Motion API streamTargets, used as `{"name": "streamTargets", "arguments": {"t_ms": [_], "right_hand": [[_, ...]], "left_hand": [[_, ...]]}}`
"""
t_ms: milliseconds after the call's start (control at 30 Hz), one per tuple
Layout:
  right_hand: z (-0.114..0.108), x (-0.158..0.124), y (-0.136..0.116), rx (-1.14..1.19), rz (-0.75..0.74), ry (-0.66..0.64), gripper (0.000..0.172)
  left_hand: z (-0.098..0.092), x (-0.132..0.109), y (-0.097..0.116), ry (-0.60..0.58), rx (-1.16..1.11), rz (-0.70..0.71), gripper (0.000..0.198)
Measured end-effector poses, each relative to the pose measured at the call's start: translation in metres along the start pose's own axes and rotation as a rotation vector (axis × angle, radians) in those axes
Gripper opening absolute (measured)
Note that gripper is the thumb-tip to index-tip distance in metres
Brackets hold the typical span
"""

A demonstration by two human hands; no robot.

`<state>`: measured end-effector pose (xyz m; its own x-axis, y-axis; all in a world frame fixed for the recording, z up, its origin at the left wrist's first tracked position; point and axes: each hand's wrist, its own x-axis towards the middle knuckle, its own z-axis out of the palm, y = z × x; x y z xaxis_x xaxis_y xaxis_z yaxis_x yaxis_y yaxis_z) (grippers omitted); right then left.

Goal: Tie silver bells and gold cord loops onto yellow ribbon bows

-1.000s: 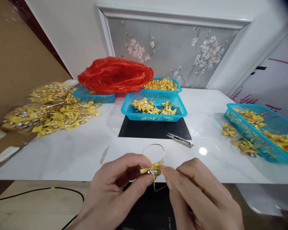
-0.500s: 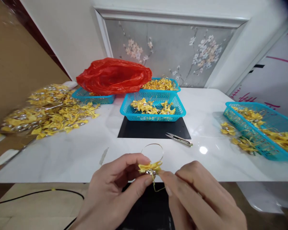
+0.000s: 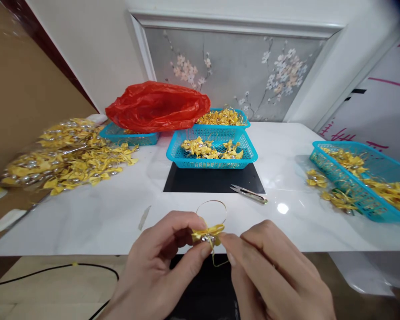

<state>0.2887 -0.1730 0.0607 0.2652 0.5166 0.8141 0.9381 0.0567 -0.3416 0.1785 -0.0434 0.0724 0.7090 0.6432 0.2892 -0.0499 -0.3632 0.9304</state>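
Now, down at the near edge of the table (image 3: pixel 103 213), both hands meet on one small yellow bow (image 3: pixel 209 231). The left hand (image 3: pixel 160 266) pinches it between thumb and forefinger, the other fingers curled under and out of sight. The right hand (image 3: pixel 270 271) comes in from the other side, thumb and forefinger pressed together on the bow's right end, though whether they grip ribbon or thread is too fine to tell. A silvery bead at the bow's centre is half covered by the left thumb. A thin gold loop (image 3: pixel 212 202) stands up from the bow, and a thread tail (image 3: pixel 216 262) hangs below it.

Just beyond the hands, small snips (image 3: pixel 248 194) lie at the near right corner of a black mat (image 3: pixel 213 180). On the mat's far edge sits a blue basket (image 3: pixel 211 164) with a few bows in it, and a second basket (image 3: pixel 243 122) behind it is partly hidden. A red bag (image 3: pixel 156 106) slumps over a third basket (image 3: pixel 130 137) toward the far left corner, covering most of what it holds.

Along the left edge spreads a heap of bows (image 3: pixel 66 160) — some blurred. At the right edge, a fourth basket (image 3: pixel 340 178) runs out of frame, with loose bows (image 3: pixel 333 195) just beside it.
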Motion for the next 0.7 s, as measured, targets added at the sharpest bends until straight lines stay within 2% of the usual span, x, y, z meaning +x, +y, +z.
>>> {"name": "streamTargets", "arguments": {"t_ms": [133, 333, 567, 700], "right_hand": [[-0.0014, 0.0017, -0.0015, -0.024, 0.004, 0.017, 0.021], [-0.0009, 0.0017, -0.0015, -0.007, -0.004, 0.015, 0.022], [-0.0015, 0.0025, -0.0022, -0.006, 0.017, 0.018, 0.016], [-0.0028, 0.0039, -0.0021, 0.004, 0.012, 0.004, 0.018]], "left_hand": [[0.0002, -0.0003, 0.0021, -0.011, 0.041, -0.061, 0.025], [0.0017, -0.0002, 0.0027, 0.024, -0.037, -0.177, 0.022], [-0.0040, 0.0021, 0.0056, -0.110, -0.312, -0.407, 0.014], [-0.0077, 0.0010, 0.0003, -0.191, -0.450, -0.460, 0.017]]}}
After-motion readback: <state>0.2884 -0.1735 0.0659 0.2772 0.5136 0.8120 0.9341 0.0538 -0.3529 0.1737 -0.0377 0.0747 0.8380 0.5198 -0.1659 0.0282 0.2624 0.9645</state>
